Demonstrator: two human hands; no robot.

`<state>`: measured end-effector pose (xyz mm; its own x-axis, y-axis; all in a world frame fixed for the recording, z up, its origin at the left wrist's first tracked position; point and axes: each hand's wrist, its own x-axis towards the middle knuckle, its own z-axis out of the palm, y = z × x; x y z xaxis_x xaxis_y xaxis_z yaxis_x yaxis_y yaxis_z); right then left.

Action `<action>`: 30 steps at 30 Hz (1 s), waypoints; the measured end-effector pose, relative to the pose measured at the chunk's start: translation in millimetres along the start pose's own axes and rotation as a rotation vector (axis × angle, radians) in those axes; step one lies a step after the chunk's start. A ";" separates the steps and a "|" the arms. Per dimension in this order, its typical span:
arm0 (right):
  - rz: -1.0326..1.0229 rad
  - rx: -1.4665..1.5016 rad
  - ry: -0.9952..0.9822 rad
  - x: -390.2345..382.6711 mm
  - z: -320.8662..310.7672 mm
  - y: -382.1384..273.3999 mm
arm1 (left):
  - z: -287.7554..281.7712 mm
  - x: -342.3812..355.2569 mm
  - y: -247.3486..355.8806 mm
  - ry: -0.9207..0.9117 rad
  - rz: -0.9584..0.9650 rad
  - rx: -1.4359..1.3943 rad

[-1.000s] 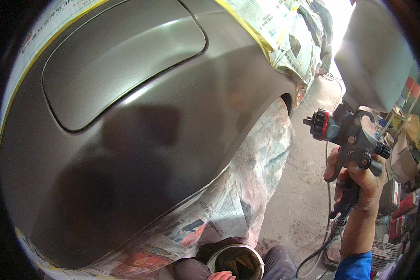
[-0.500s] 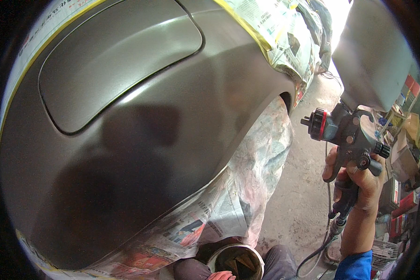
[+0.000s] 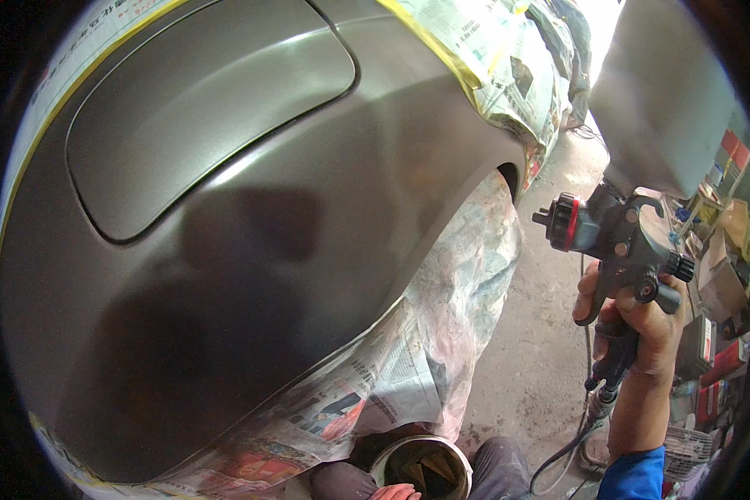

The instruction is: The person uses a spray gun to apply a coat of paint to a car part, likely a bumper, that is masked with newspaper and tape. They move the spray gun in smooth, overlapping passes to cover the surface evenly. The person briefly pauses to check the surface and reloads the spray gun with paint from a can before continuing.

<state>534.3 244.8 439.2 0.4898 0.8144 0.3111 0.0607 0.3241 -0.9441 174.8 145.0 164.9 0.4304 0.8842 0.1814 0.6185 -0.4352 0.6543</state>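
Observation:
My right hand (image 3: 651, 323) is closed around the grip of a black spray gun (image 3: 623, 240), with fingers at its trigger. A large grey paint cup (image 3: 662, 104) sits on top of the gun, and a hose (image 3: 593, 417) hangs from the grip's lower end. The nozzle, banded in red, points left toward a dark grey car body panel (image 3: 375, 208), apart from it. Set into the panel is a fuel flap (image 3: 217, 108). Only the fingers of my left hand (image 3: 396, 492) show at the lower edge, apparently lying over my knee, with nothing seen in them.
Newspaper (image 3: 404, 392) and a plastic sheet (image 3: 467, 275) cover the wheel area. More taped newspaper (image 3: 450, 33) masks the panel's far end. A bucket (image 3: 467, 471) stands between my knees. Boxes (image 3: 721, 287) and a wire basket (image 3: 687, 450) crowd the right side of the concrete floor (image 3: 550, 333).
The spray gun has shifted very slightly to the left in my right hand. Otherwise hardly anything differs.

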 end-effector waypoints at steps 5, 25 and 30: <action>0.011 0.067 -0.011 -3.6 -1.3 5.6 | -0.9 0.1 -1.8 -0.023 0.002 0.004; 0.067 -0.027 0.211 1.1 -41.6 25.4 | 10.6 0.1 -8.3 -0.113 0.058 0.195; 0.085 0.093 0.109 6.7 -56.7 29.9 | 18.0 -2.7 -6.5 -0.082 -0.001 0.181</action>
<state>588.7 232.7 406.9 0.5812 0.7856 0.2122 -0.0635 0.3038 -0.9506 181.5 142.4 147.0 0.4770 0.8713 0.1155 0.7241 -0.4641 0.5102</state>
